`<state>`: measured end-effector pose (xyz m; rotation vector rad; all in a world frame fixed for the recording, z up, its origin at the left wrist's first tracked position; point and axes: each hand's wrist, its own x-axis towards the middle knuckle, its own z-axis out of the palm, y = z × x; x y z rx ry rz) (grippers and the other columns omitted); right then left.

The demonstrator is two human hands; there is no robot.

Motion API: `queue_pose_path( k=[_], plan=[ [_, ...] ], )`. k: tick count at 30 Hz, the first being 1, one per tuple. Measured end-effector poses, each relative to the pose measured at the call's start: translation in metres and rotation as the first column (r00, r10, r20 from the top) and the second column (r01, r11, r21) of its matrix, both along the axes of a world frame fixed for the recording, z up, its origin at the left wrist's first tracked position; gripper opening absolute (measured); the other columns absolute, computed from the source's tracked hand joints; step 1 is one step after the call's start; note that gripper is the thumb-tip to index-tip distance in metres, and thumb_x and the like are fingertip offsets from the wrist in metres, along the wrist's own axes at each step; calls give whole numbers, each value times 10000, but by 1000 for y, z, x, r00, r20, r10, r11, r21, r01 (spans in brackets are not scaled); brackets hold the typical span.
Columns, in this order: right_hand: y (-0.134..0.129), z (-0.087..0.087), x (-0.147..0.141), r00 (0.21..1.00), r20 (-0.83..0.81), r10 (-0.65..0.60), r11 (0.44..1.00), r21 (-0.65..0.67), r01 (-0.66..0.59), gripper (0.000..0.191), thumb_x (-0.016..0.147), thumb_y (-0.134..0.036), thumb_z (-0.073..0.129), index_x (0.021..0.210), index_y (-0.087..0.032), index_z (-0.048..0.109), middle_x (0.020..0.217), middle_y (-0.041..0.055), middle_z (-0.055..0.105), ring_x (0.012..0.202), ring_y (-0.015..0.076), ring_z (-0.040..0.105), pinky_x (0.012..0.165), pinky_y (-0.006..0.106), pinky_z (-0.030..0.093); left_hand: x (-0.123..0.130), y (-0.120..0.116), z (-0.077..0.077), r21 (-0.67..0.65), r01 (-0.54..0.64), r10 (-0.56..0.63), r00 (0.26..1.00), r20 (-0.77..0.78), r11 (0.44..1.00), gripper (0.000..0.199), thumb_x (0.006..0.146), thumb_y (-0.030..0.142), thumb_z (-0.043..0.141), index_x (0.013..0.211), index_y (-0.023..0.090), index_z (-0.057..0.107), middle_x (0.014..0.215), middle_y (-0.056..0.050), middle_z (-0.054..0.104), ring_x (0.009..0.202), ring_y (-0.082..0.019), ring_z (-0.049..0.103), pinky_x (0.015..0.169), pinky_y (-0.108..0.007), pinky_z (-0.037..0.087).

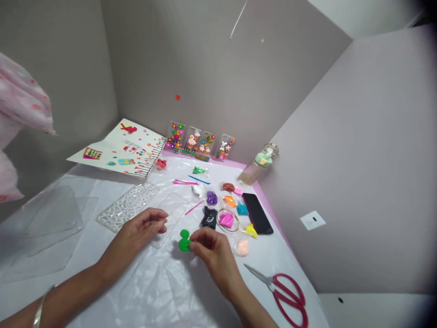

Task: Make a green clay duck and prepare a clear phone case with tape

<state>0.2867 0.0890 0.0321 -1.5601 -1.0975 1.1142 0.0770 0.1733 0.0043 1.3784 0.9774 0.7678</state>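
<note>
My right hand point(211, 255) pinches a flat green clay shape point(185, 241) made of a small round part above a larger one, raised over the white table cover. My left hand point(146, 225) is to its left, fingers curled and apart with nothing in them, over the edge of a clear phone case point(170, 214). Beyond the right hand are wrapped clay pieces: black point(209, 217), pink point(226, 220), purple point(211, 197) and yellow point(251, 230). A pink tool point(194, 207) lies near the black one.
Red-handled scissors point(288, 294) lie at the front right, a black phone point(257, 213) behind them. A bottle point(259, 164), decorated cases point(193, 140) and a drawing book point(119, 150) are at the back. Bubbled plastic point(128, 205) and clear sheets point(54, 218) lie left.
</note>
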Motion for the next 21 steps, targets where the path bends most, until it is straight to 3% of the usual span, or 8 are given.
queue_pose_path(
  k=[4,8,12,14,16,19,21],
  plan=[
    [-6,-20,-7,980,200,-22,1000,-5,23,58,773,-167,664,783,-175,721,756,26,709,709,168,625,676,266,462,-2,-1,0,-5,-4,4,1000,-5,1000,340,922,551,621,1097,260,643,1027,-42,686,979,-255,686,874,-346,532],
    [-7,-24,-9,923,384,-5,997,69,-23,139,857,-149,594,827,-198,720,854,44,698,787,183,631,744,282,450,-3,-1,-1,-23,2,-3,1000,-3,1000,311,928,529,632,1095,267,653,1030,-32,693,977,-241,686,874,-323,525],
    [-16,-21,-5,717,696,42,979,114,-169,261,974,-163,447,884,-202,689,895,54,687,769,172,661,679,249,446,-4,-1,0,-20,-3,3,1000,-15,1000,309,922,527,644,1085,265,661,1017,-34,692,982,-243,672,866,-317,513],
    [-24,-20,-1,618,786,3,976,132,-172,301,1017,-220,423,832,-203,659,832,48,685,713,173,663,628,247,428,-5,0,3,27,-15,15,1000,-22,1000,308,933,534,619,1062,261,677,968,-30,696,966,-241,661,858,-311,497],
    [-36,-22,2,516,854,-58,971,169,-171,381,1050,-301,397,749,-212,614,727,36,668,634,174,649,578,254,400,-4,-1,10,72,8,-4,999,-54,997,370,951,574,553,915,241,709,811,-19,674,833,-222,639,773,-292,479],
    [-60,-26,8,404,908,-106,957,204,-207,410,1059,-330,371,707,-230,556,596,7,631,498,161,604,500,263,347,2,-9,26,87,139,-126,983,-136,987,609,955,648,454,547,215,579,524,17,454,551,-166,442,581,-277,379],
    [-77,-28,13,375,924,-75,953,177,-246,311,1024,-261,415,746,-239,550,575,-13,634,451,155,592,467,265,335,6,-22,39,83,282,-267,951,-154,956,663,957,656,434,465,212,476,493,28,366,522,-153,361,558,-279,339]
  ],
)
